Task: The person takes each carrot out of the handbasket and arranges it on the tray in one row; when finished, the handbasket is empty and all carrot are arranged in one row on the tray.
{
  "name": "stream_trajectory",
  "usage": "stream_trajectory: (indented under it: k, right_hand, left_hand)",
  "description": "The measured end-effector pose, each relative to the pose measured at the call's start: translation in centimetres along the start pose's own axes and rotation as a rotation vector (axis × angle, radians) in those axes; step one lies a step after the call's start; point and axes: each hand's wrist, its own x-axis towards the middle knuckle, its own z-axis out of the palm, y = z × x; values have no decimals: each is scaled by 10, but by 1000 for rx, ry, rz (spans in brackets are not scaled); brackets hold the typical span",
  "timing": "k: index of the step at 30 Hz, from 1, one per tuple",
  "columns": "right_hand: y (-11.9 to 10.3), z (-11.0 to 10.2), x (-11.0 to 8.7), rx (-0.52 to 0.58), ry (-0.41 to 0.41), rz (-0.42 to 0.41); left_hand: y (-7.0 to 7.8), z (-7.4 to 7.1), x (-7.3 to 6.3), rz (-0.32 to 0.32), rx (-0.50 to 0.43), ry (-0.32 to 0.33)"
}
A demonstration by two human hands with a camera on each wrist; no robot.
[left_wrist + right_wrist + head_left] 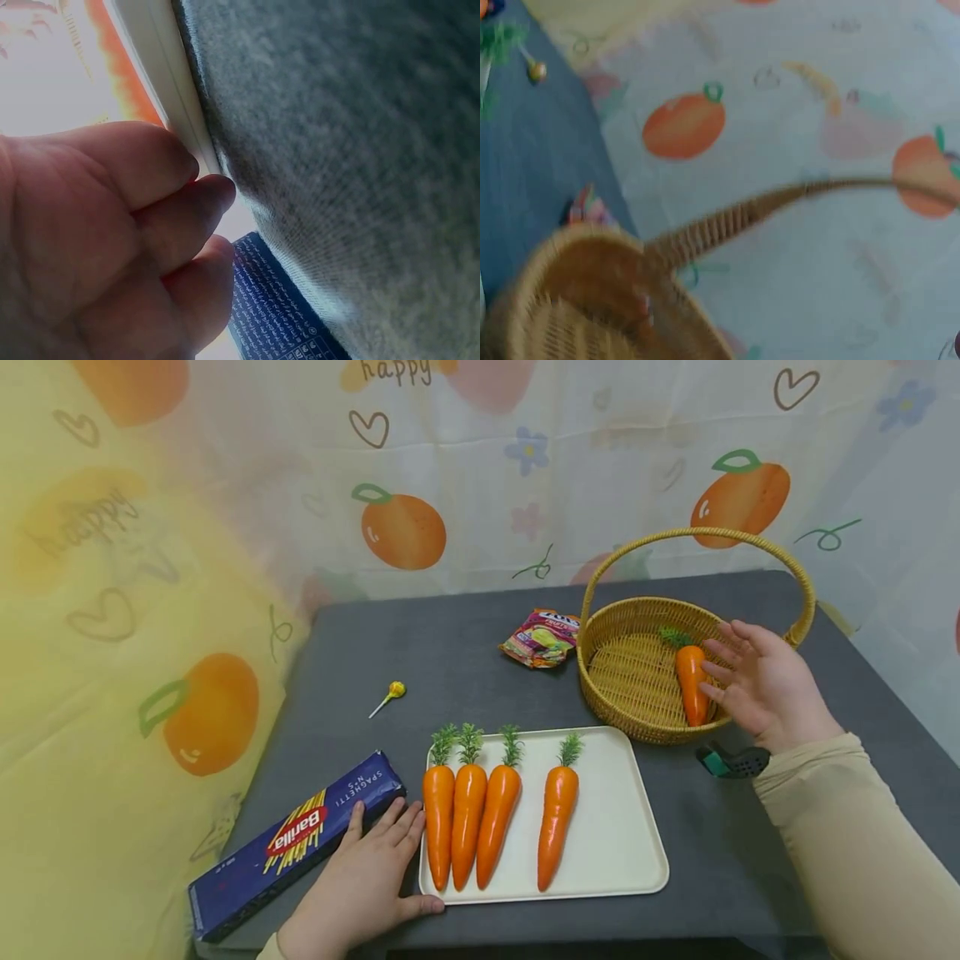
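Observation:
My left hand point(367, 868) lies at the left edge of the white tray point(615, 827), its fingers spread and touching the rim. Three carrots point(468, 810) with green tops lie side by side on the tray's left part, and a single carrot point(558, 822) lies apart to their right. Over the right rim of the wicker basket point(622, 693) hovers my right hand point(772, 685), fingers loosely extended and holding nothing. Beside those fingertips another carrot point(692, 681) lies inside the basket. In the left wrist view, my left fingertips sit by the tray's wall point(161, 67).
A blue spaghetti box point(300, 843) lies slanted left of the tray, close to my left hand. A yellow lollipop point(396, 690) lies farther back. A colourful candy bag point(543, 637) sits against the basket's left side. The basket's tall handle point(697, 532) arches upward.

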Motion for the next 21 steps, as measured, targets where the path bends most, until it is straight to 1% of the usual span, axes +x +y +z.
stream_trajectory:
  k: [3,6,12,18,21]
  right_hand:
    - [-13,-7,12,-25,14,68]
    - [-17,-13,22,-44,15,121]
    - [-14,-20,43,-92,-6,221]
    - [-7,-15,60,-153,46,261]
    - [-4,-9,69,-155,62,284]
  left_hand:
    - [1,-1,-1,-5,1,0]
    - [2,-2,-1,-10,0,-2]
    - [3,-2,-1,-11,-4,-6]
    - [2,-1,-1,-12,-11,-8]
    - [2,-1,-2,-13,-15,-9]
